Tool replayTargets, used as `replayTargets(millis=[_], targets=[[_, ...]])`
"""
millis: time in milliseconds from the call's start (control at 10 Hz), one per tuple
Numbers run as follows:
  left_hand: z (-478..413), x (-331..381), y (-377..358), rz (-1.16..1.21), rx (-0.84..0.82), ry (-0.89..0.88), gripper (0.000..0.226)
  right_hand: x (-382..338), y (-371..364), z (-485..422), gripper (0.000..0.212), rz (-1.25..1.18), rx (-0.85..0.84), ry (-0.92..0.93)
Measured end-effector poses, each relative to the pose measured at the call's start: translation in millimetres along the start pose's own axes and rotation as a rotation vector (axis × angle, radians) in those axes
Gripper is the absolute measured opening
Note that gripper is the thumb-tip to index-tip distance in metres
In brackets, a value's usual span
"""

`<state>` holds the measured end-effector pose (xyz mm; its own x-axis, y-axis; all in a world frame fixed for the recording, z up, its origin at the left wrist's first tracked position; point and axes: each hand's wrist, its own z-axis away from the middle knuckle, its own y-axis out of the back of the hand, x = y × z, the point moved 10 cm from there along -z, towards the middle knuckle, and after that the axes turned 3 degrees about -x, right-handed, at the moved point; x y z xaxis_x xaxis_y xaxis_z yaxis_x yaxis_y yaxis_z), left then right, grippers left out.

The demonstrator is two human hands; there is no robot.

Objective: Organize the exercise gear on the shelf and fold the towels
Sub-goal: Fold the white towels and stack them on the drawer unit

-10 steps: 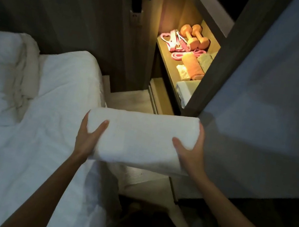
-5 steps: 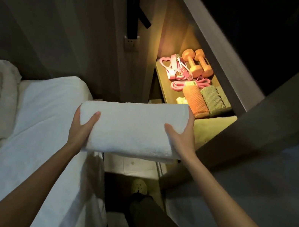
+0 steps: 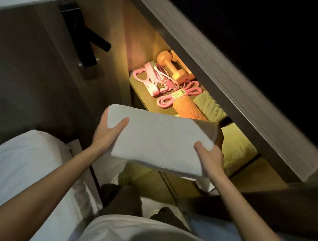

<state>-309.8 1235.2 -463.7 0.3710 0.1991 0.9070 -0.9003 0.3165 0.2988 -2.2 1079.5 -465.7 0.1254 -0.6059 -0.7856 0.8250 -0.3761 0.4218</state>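
The stowing step seems in hand: left hand [image 3: 107, 130] and right hand [image 3: 209, 156] each grip an end of the folded white towel [image 3: 161, 140], held level just before the lit shelf [image 3: 148, 103]. Next it likely needs sliding in atop the shelf's yellow-green towel [image 3: 237, 153] (the pink resistance band [image 3: 165, 101] carries a yellow label [image 3: 177, 95], too small to read).

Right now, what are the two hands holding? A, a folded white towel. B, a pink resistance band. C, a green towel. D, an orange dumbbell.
A: the left hand and the right hand each grip one end of the folded white towel, holding it in front of the lit shelf.
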Motion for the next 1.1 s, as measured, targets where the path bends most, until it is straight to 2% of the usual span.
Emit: replayTargets(millis=[100,200,300,400,500,600,700,900,1100], targets=[[-52,19,-27,-0.061,-0.16,-0.045,0.075,1,4,-1,0.035,0.183,0.024,-0.064],[-87,32,-56,-0.059,-0.317,-0.068,0.072,38,32,-15,0.063,0.106,0.328,-0.286],[-111,30,-82,0.069,-0.468,0.062,0.084,13,39,-17,0.066,-0.756,0.264,-0.09],[-124,25,-109,0.12,-0.637,0.161,0.116,1,74,-23,0.084,-0.054,0.516,-0.026],[-127,14,-140,0.12,-0.73,0.238,0.093,3,89,-41,0.082,-0.046,0.512,0.108],[-141,-1,-157,0.186,-0.676,0.29,0.033,9,88,-43,0.08,-0.052,0.572,0.141],[-149,-10,-167,0.198,-0.727,0.273,0.044,22,92,-52,0.083,0.007,0.628,0.174],[-134,-33,-161,0.266,-0.818,0.259,0.029,11,86,-40,0.079,0.198,0.686,0.174],[-107,-42,-152,0.383,-0.932,0.242,0.042,-17,94,-21,0.084,0.333,0.737,0.11]])
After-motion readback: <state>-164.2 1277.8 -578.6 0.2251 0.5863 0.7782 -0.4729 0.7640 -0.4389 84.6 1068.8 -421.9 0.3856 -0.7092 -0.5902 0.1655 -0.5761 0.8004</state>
